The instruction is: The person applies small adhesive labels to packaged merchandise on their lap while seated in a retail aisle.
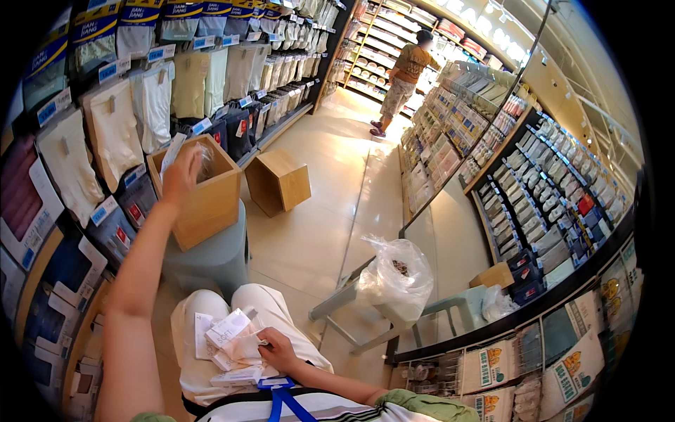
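My left hand [182,175] reaches over the open top of a wooden box [208,213], which stands on a grey plastic stool [224,261]. Crumpled clear plastic [206,162] shows just beyond its fingers, and a white card [171,154] beside them. Whether the fingers grip either cannot be seen. On my lap lies a loose pile of small packs with white printed cards [228,327] and pale pink fabric [243,345]. My right hand [278,349] pinches the right edge of that pink fabric.
Racks of packaged garments [113,126] line the left side. A second wooden box [279,182] lies tipped on the floor. At right, a clear plastic bag [398,274] with small dark pieces sits on another stool [337,303], beside a mirror [448,232]. A person [408,71] stands farther down the aisle.
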Tool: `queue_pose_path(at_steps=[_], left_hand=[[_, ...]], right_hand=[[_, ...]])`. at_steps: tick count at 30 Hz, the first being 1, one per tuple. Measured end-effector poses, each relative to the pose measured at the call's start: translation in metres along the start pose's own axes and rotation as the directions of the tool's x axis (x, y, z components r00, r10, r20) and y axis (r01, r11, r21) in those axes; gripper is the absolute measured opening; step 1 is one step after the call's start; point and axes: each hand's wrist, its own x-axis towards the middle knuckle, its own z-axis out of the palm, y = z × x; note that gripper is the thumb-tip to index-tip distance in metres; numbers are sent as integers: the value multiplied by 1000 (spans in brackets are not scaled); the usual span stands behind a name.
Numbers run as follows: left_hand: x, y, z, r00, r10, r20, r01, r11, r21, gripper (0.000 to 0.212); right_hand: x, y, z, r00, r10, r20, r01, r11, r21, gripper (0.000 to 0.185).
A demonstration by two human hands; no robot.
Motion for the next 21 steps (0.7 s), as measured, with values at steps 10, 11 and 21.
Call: queue_pose_path(at_steps=[10, 11, 21], left_hand=[[-230, 117, -32, 524, -199, 828, 751, 567, -339, 35], [-245, 117, -32, 466, -252, 848, 805, 520, -287, 36], [-275, 122, -42, 442, -258, 859, 845, 441, -302, 36]], right_hand=[[6, -3, -6, 977, -169, -129, 166, 985, -36, 37], [6, -4, -4, 974, -179, -139, 179, 984, -10, 37], [12, -29, -3, 977, -115, -179, 135, 986, 103, 35]])
